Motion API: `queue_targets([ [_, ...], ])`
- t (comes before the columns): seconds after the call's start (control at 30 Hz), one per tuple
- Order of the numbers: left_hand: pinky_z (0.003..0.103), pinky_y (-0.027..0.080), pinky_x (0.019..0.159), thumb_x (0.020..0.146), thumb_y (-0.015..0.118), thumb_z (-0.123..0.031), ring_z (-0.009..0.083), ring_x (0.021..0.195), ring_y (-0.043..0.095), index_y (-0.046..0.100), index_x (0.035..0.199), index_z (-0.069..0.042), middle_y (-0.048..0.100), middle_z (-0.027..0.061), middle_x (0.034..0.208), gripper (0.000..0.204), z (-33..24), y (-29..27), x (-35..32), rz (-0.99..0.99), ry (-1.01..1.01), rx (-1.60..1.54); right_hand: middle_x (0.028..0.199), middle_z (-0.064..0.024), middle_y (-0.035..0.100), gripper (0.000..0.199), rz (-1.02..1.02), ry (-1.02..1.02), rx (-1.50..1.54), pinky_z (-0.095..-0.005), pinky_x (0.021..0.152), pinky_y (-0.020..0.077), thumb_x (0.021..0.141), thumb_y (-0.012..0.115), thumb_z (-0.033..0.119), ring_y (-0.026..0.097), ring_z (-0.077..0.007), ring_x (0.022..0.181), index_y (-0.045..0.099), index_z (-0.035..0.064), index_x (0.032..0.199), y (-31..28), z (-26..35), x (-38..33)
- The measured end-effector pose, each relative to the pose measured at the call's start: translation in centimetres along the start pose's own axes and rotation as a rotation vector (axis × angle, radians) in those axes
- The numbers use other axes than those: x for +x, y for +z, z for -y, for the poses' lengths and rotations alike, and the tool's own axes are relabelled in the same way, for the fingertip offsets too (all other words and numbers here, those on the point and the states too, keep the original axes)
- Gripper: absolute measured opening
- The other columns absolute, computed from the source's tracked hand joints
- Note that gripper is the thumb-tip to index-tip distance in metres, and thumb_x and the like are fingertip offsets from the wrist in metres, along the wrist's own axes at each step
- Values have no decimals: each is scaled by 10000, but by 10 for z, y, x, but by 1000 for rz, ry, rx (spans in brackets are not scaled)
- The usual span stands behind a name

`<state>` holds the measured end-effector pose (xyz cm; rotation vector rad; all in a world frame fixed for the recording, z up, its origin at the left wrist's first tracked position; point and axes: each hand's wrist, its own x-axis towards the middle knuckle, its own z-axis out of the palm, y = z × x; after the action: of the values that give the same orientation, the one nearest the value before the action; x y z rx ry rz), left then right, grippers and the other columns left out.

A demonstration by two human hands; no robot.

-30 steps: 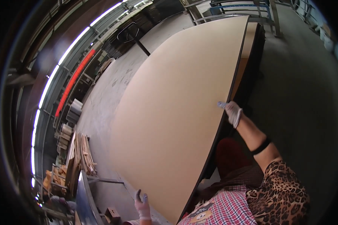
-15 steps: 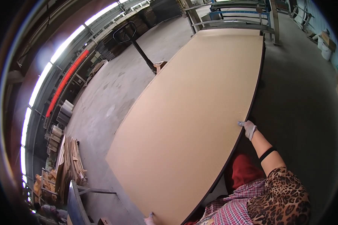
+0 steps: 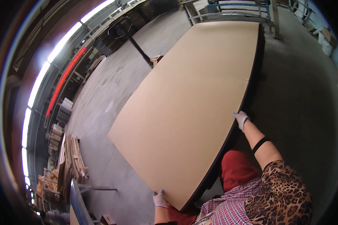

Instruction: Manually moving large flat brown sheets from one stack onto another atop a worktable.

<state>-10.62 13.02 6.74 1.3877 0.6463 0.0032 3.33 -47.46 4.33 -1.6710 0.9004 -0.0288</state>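
Observation:
A large tan cardboard sheet (image 3: 184, 101) lies flat across the middle, over a dark stack (image 3: 214, 165) whose edge shows along the right side. My right hand (image 3: 241, 119), in a pale glove, is closed on the sheet's right edge with a fingertip reaching over the top. At the near end my left hand (image 3: 159, 199), also gloved, grips the edge close to the near corner, thumb on the upper face. The fingers beneath the sheet are hidden. A short crease mark (image 3: 242, 78) shows near the right edge, beyond my right hand.
A pallet jack handle (image 3: 135, 45) rises beyond the sheet's left side. A metal frame (image 3: 233, 15) stands at the far end. On the left are bundled flat strips (image 3: 74, 157) and a blue-edged metal stand (image 3: 79, 200). White buckets (image 3: 326, 48) sit far right.
The cardboard sheet has slid away from me, its left corner and crease mark now farther off. My left hand has come more fully into view. More of the dark edge shows on the right.

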Motion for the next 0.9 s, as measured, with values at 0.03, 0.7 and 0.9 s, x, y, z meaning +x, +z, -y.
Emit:
queue_targets([
  [0.03, 422, 471, 757, 752, 568, 41, 277, 915, 534, 408, 1186, -52, 529, 116, 1082, 472, 32, -5, 18, -6, 49, -56, 1055, -201, 542, 419, 32, -46, 135, -388, 836, 399, 795, 565, 303, 527, -314, 977, 492, -29, 1040, 9, 9, -15],
  [0.7, 354, 385, 906, 741, 625, -59, 281, 1090, 454, 159, 1346, -77, 420, 157, 1237, 763, 58, -17, 19, -495, 35, -35, 666, -131, 588, 287, 304, 19, -302, -344, 418, 440, 835, 526, 311, 555, -218, 486, 460, 55, 948, -18, 31, -84],
  [0.9, 438, 372, 914, 833, 558, -289, 334, 1106, 430, 269, 1294, -82, 398, 164, 1258, 582, 35, -197, -158, -295, -29, -708, 679, 0, 541, 91, 321, -368, 366, -232, 502, 416, 837, 498, 180, 508, -96, 569, 514, 91, 846, -11, 27, -200],
])
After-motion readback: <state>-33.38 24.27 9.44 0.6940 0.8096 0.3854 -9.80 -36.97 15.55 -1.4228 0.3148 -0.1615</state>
